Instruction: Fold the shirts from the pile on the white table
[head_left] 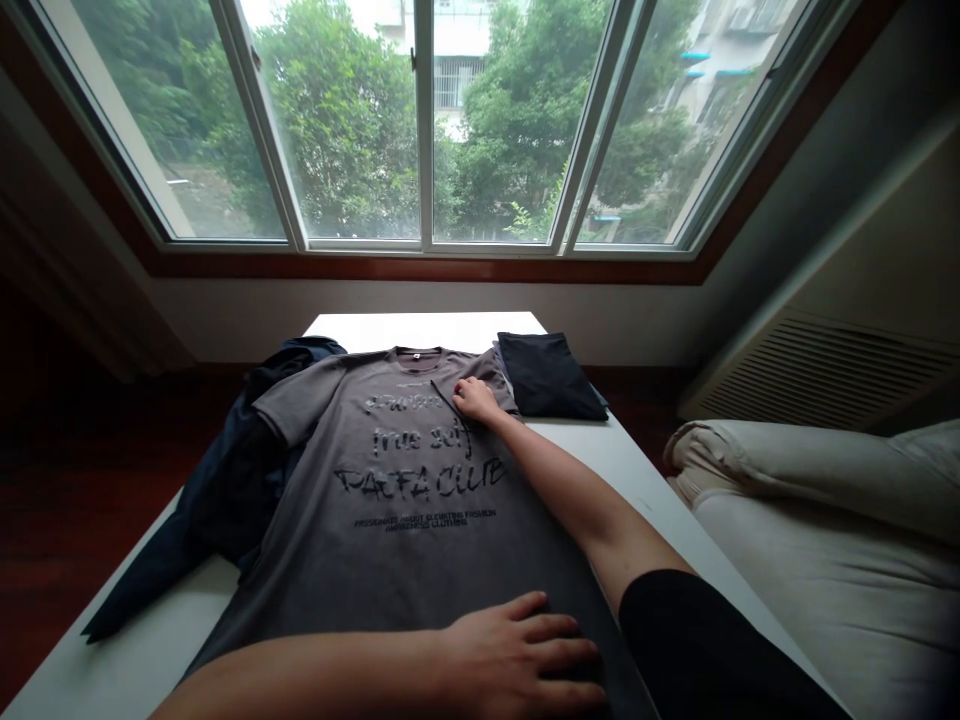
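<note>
A grey T-shirt [420, 580] with dark lettering lies spread face up, its collar toward the window. My left hand [525, 655] rests on the lower right of the shirt, palm down with fingers apart. Farther up, my right hand [476, 398] is at the shirt's upper chest, close to the right-hand sleeve. Its fingers are bent and closed on the cloth there; the fingertips are partly hidden. A thin dark diagonal line runs across the print beside that hand; I cannot tell whether it is print or a separate thing.
The shirt lies on a white table [660, 520]. Dark clothes [225, 490] are heaped along its left side, partly hanging over the edge. A folded dark garment pile [551, 372] sits at the back right. A cushioned light seat [825, 540] stands right of the table; windows [495, 130] are beyond.
</note>
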